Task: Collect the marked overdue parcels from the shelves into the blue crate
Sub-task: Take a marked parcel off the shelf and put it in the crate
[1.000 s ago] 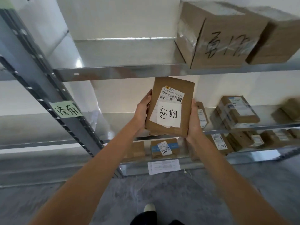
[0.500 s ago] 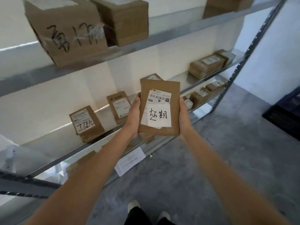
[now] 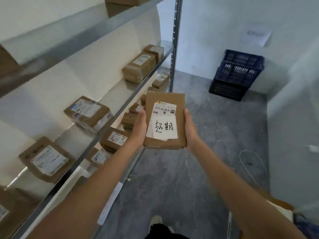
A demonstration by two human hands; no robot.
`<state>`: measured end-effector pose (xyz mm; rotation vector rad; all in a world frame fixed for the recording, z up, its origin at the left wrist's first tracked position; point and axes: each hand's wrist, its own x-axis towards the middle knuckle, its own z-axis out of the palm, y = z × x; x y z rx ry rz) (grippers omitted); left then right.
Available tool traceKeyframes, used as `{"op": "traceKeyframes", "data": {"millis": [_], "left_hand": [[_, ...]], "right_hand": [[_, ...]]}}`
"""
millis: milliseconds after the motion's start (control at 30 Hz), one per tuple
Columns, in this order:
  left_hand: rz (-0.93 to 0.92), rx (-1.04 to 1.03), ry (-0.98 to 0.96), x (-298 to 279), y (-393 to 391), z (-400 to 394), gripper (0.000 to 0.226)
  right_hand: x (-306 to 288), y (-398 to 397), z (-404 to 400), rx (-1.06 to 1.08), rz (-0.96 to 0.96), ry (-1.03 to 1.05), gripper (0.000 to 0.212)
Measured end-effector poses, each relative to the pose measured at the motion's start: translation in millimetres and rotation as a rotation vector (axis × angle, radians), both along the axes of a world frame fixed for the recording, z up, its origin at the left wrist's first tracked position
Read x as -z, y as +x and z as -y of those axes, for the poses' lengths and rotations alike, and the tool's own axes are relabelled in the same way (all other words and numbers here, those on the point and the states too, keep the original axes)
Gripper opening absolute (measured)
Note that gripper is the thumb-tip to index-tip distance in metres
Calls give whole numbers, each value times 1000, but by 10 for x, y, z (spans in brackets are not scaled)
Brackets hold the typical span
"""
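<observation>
Blue crate [image 3: 236, 75] sits apart from the hand-held marked parcel [image 3: 164, 120].

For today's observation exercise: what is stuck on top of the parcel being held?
On the parcel: a barcode label and a handwritten white note overlapping another sheet, largely hidden.
</observation>
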<state>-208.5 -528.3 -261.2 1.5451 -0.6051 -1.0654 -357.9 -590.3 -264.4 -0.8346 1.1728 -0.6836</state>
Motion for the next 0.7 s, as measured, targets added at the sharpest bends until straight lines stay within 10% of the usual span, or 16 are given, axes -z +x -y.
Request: {"op": "traceKeyframes", "data": {"millis": [433,700], "left_hand": [[83,371,190,675,-1153,2107,86],[-5,419,128,502,-1695,3192,58]], "right_hand": [[354,-1311,1389,342,-41,85,49],[459,-1810,2533,377,-61,107,48]]}}
